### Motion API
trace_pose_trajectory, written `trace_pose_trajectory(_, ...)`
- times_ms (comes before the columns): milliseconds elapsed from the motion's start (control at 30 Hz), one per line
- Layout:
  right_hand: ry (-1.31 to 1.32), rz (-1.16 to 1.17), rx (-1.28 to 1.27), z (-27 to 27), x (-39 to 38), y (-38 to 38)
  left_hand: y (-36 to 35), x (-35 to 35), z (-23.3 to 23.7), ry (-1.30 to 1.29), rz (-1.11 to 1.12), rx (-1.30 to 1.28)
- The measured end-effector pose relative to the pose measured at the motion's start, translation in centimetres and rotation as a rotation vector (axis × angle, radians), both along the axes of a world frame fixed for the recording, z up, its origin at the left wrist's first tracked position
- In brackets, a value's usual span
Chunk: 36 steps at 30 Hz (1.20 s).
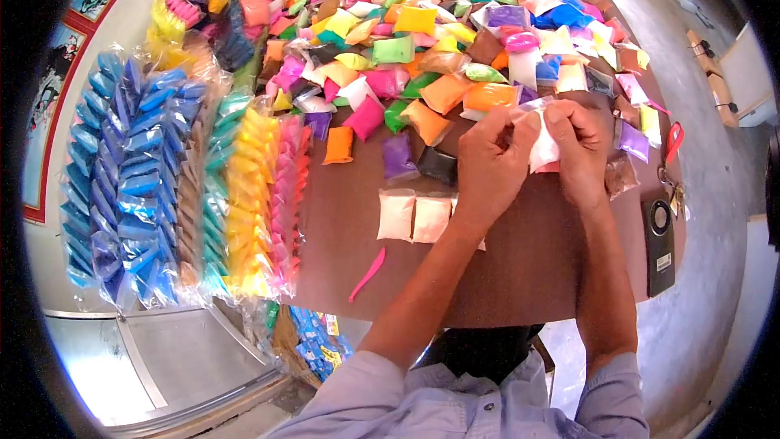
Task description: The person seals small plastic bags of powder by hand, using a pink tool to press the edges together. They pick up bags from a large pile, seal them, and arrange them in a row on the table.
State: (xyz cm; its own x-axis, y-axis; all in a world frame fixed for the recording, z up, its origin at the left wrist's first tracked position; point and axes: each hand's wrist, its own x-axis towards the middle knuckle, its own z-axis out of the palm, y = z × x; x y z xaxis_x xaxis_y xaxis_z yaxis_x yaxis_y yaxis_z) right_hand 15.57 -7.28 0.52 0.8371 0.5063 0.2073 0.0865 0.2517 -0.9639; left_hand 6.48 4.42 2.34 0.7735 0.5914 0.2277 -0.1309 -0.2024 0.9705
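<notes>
From my screen I see both hands raised a little over the brown table (528,276), close together near its middle. The left hand (487,167) and the right hand (581,150) both hold one small white packet (543,146). The fingers of each hand are curled in and pinch the packet's top edge, so the packet hangs between the two hands, above the bare wood. I cannot tell if the packet is open or sealed, because the fingers cover its top. Below the left hand, two cream packets (396,215) lie flat side by side on the table, and a thin pink stick (367,274) lies near the front edge. A purple packet (398,154) and a black packet (439,164) lie just beside the left hand. Behind the hands, a big pile of coloured packets (422,32) covers the far part of the table. On the left side lie long clear bags with blue bundles (130,179) and yellow bundles (248,203). A black device (660,245) lies at the right edge.
</notes>
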Motion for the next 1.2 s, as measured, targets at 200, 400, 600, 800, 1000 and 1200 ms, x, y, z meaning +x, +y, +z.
trace_pose_trajectory(200, 0.067, 0.007, -0.04, 0.3, -0.4, 0.2, 0.0, 0.4, -0.7, -0.103, 0.02, -0.043)
trace_pose_trajectory(400, -0.131, -0.101, 0.104, -0.4, 0.2, 0.6, -0.6, 0.4, 0.0, 0.043, -0.064, -0.018)
trace_pose_trajectory(600, -0.006, -0.093, 0.081, 0.8, -0.7, 0.5, -0.4, 0.6, -0.9, -0.056, -0.078, -0.047)
trace_pose_trajectory(800, -0.005, -0.062, 0.071, 0.3, -0.2, 0.3, -0.4, 0.2, -0.3, -0.015, -0.099, -0.044)
trace_pose_trajectory(1000, -0.086, -0.166, 0.143, 0.1, -0.1, 0.8, -0.9, 0.4, -0.4, 0.013, -0.139, -0.114)
trace_pose_trajectory(1200, 0.018, -0.073, 0.043, 0.6, -0.5, 0.5, 0.0, -0.1, -0.1, 0.007, -0.126, -0.089)
